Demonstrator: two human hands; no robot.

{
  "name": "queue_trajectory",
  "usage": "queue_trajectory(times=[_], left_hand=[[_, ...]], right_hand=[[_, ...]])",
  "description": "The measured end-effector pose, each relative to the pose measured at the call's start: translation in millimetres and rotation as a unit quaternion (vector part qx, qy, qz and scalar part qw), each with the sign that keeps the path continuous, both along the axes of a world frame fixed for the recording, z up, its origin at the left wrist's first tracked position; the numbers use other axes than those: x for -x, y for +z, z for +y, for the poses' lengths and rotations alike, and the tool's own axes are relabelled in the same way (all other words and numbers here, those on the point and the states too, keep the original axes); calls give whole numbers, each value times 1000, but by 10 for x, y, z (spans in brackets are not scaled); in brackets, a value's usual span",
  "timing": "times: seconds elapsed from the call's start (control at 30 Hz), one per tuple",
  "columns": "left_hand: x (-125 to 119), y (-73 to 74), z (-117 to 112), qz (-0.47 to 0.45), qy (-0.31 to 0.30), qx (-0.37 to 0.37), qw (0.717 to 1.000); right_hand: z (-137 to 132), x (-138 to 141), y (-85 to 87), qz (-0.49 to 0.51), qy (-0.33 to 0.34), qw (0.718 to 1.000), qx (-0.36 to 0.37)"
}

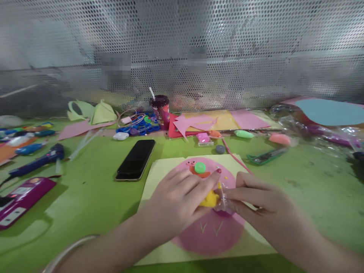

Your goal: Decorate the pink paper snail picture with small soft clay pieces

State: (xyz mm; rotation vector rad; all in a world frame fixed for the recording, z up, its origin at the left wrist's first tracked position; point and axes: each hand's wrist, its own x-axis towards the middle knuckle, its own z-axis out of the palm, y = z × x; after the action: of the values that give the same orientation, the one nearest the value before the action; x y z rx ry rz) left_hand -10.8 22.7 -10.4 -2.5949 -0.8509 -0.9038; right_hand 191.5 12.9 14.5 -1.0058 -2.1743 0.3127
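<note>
My left hand lies over a pink paper circle, closed around a lump of yellow modelling clay. My right hand pinches the clear plastic wrapper about that clay. Thumb and fingers of this hand meet at the wrapper's right side. Just above my left fingers, a snail-like clay figure with a green disc and an orange body sits on the circle. Two light V-shaped marks show lower on the circle. A pale yellow sheet lies underneath. My left palm hides part of the circle.
Left of the sheet lies a black phone; farther left are a glue gun and a magenta device. Behind stand a lidded cup and blue scissors. A green cutter and clay packets lie back right.
</note>
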Motion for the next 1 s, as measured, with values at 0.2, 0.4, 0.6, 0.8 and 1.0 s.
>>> queue_trajectory(times=[0.2, 0.4, 0.6, 0.8, 1.0], left_hand=[[-10, -2, -21, -10, 4, 43, 999], [-22, 10, -106, -16, -6, 72, 997], [-44, 25, -152, -11, -11, 93, 996], [43, 61, -12, -73, 5, 55, 996], [203, 172, 272, -241, 193, 270, 912]], right_hand=[[-11, -24, -2, 1, 14, 999, -47], [-9, -71, 17, -11, 64, 994, -91], [-28, -89, 1, -16, 71, 994, -85], [104, -213, 96, 42, -16, 999, -5], [221, -314, 41, 73, -78, 989, 105]])
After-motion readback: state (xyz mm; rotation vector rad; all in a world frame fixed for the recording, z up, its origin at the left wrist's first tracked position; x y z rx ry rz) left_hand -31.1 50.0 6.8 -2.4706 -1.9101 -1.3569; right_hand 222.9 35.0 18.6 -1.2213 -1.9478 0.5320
